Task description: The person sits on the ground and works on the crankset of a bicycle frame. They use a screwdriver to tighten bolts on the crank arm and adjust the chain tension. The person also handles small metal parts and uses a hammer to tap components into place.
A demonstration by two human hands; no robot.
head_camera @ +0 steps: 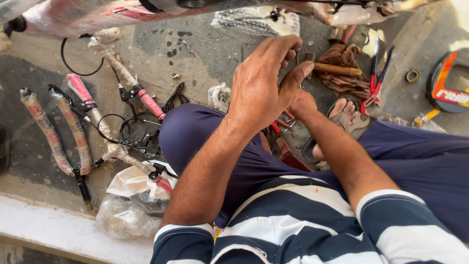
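My left hand is raised over my knee, back toward the camera, fingers curled and thumb pressed toward them. Whatever lies inside its grip is hidden. My right hand sits just behind and under the left; only its wrist and knuckles show. Both hands meet above a small red-handled tool lying between my legs. A small dark metal piece shows just past my left thumb; I cannot tell if either hand touches it.
Red-handled pliers lie on the concrete at right, beside a wooden-handled tool on a brown rag. Plastic-wrapped bicycle handlebars with cables lie at left. A chain, plastic bags, my sandalled foot and an orange-black object surround me.
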